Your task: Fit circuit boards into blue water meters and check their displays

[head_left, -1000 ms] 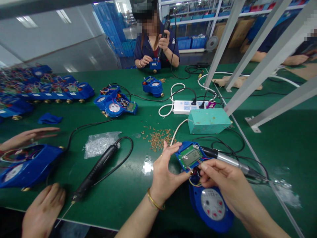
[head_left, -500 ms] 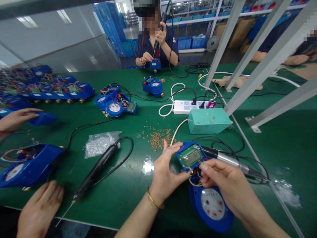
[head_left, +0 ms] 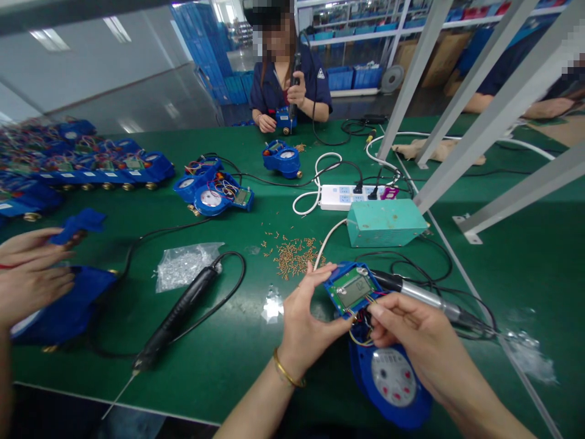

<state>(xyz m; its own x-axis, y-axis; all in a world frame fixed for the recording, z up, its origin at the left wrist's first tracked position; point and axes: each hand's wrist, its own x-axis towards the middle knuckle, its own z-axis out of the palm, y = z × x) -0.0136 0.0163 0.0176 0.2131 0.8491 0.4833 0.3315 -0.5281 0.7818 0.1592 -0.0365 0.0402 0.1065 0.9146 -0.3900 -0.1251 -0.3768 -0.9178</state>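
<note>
A blue water meter (head_left: 395, 378) with a round dial lies before me, its upper housing uncovered. Inside that housing sits a green circuit board (head_left: 351, 292) with a small grey display showing digits. My left hand (head_left: 308, 317), a gold bangle on its wrist, grips the housing between the thumb below and the fingers along the upper left edge. With thumb and fingertips, my right hand (head_left: 404, 320) pinches thin coloured wires (head_left: 368, 308) at the board's lower right edge. Part of the wiring is hidden behind my right fingers.
Loose brass screws (head_left: 295, 259) lie beyond my left hand, near a green metal box (head_left: 386, 222) and a white power strip (head_left: 350, 198). A black electric screwdriver (head_left: 178, 317) rests left. A co-worker's hands (head_left: 34, 274) hold a blue part; another person (head_left: 287, 79) works opposite.
My hands and the meter hardly move. At left, the co-worker's hands have come together on the blue part, above a meter. The person opposite has lowered their screwdriver.
</note>
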